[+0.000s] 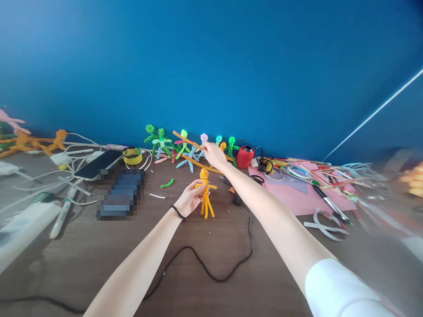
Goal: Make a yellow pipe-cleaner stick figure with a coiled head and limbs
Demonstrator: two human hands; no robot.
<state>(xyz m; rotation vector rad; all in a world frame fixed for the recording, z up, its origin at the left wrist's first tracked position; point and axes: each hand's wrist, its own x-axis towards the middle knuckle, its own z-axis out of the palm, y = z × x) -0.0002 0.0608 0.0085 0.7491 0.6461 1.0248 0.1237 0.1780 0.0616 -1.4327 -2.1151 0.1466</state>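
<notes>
orange figure [204,177] pinched upright in left hand [191,196]; right hand [214,156], farther forward, grasping orange stem [187,140]

At the left, white cables [73,169] tangle around a phone [101,164]; a second phone [121,193] lies just in front, with a yellow roll [132,160] just behind it. A white power strip [29,226] lies farther left. A red container [244,157] stands by the blue wall [211,66]. On the right lie pink paper [284,200], a pen [328,202] and a white strip [325,227]. A black cord [222,280] winds across the table [264,281]
</notes>
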